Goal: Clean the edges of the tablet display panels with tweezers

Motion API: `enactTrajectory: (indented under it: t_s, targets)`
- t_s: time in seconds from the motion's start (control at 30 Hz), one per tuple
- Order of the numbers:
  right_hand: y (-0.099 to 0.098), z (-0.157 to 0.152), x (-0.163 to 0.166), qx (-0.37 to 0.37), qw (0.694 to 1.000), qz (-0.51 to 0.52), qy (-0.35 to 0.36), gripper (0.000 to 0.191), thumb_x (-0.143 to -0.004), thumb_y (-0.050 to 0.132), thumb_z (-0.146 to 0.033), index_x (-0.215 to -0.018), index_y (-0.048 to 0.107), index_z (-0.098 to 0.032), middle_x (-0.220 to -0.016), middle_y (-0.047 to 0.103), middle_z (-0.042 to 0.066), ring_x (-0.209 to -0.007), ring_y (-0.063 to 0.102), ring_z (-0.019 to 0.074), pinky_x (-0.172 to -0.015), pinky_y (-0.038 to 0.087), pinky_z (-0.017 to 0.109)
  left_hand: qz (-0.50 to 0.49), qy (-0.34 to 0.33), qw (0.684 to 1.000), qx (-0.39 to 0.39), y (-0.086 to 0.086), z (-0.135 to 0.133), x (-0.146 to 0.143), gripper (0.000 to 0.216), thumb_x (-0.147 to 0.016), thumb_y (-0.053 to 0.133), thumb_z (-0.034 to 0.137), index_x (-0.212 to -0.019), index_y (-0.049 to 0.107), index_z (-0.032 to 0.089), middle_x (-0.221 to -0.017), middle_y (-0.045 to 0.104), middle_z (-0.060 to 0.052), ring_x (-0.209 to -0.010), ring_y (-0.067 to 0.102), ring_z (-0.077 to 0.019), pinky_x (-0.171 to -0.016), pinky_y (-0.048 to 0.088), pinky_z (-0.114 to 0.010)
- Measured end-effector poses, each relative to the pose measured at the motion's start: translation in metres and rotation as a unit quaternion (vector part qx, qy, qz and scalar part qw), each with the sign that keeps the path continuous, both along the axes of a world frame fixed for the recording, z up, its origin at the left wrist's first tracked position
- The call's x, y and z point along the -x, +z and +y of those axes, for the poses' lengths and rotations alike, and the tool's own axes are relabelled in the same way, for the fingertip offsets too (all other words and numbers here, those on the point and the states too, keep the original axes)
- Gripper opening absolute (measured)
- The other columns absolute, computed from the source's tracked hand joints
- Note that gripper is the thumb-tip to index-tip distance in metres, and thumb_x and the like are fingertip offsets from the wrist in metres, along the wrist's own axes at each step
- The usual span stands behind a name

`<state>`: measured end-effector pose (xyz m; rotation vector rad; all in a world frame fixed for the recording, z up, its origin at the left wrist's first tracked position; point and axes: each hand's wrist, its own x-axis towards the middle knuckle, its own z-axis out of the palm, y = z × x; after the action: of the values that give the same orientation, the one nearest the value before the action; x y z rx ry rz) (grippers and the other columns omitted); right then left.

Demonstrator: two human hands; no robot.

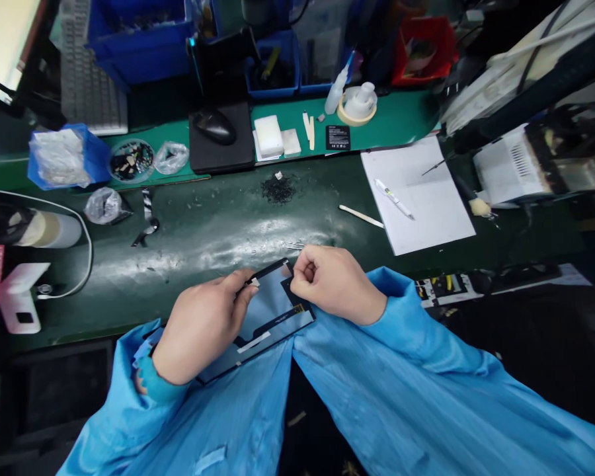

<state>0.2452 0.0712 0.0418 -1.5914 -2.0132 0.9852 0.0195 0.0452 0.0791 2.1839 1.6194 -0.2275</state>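
A flat dark phone screen panel [272,307] with white tape strips lies tilted at the near edge of the green bench. My left hand [203,324] grips its left side, thumb and fingers closed on the upper edge. My right hand [330,281] is curled into a pinch at the panel's upper right corner; what the fingertips pinch is too small to make out. Both arms wear blue sleeves.
A white paper sheet [421,198] with a pen [394,198] lies at right, a cream spudger [361,216] beside it. A pile of black scraps [277,188], a mouse [214,125] on a black pad, white blocks, a glue bottle [336,92], bins and bags line the back.
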Motion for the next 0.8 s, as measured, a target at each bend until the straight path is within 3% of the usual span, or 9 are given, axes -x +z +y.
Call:
enactTrajectory:
  t_s: [0.2,0.47,0.63,0.8]
  targets:
    - [-0.002,-0.001,-0.002,-0.003,1.000,0.030,-0.003,0.012,-0.072,0.064,-0.016,-0.066,0.055,-0.021,-0.060,0.059,-0.004,-0.055,0.052,0.0122,-0.056,0.037,0.028,-0.016,0.000,1.000,0.012,0.002,0.002,0.000,0.043,-0.106,0.039,0.044,-0.132,0.064,0.021,-0.102,0.078,-0.006,-0.087,0.076,-0.0309,-0.067,0.052,-0.036]
    - [-0.008,0.000,-0.010,0.090,0.979,0.180,-0.030,0.002,-0.076,0.062,-0.021,-0.075,0.064,-0.021,-0.067,0.065,-0.002,-0.059,0.056,0.0126,-0.057,0.043,0.026,-0.088,0.022,0.995,0.043,-0.006,0.008,0.011,0.042,-0.105,0.040,0.047,-0.130,0.064,0.023,-0.109,0.077,-0.004,-0.092,0.075,-0.0282,-0.072,0.051,-0.034]
    - [-0.005,0.004,-0.007,0.124,0.961,0.243,-0.042,0.020,-0.089,0.061,-0.034,-0.086,0.072,-0.019,-0.073,0.070,0.001,-0.066,0.062,0.0151,-0.061,0.048,0.027,-0.137,0.044,0.987,0.070,-0.010,0.009,0.015,0.041,-0.104,0.041,0.049,-0.125,0.064,0.024,-0.103,0.077,-0.001,-0.090,0.074,-0.0236,-0.071,0.048,-0.030]
    - [-0.004,0.008,-0.002,0.136,0.955,0.262,-0.029,0.017,-0.084,0.061,-0.029,-0.082,0.074,-0.018,-0.066,0.068,-0.001,-0.060,0.059,0.0134,-0.056,0.045,0.026,-0.142,0.054,0.986,0.064,-0.012,0.006,0.012,0.040,-0.104,0.042,0.050,-0.123,0.065,0.024,-0.104,0.076,-0.001,-0.093,0.073,-0.0236,-0.075,0.048,-0.031]
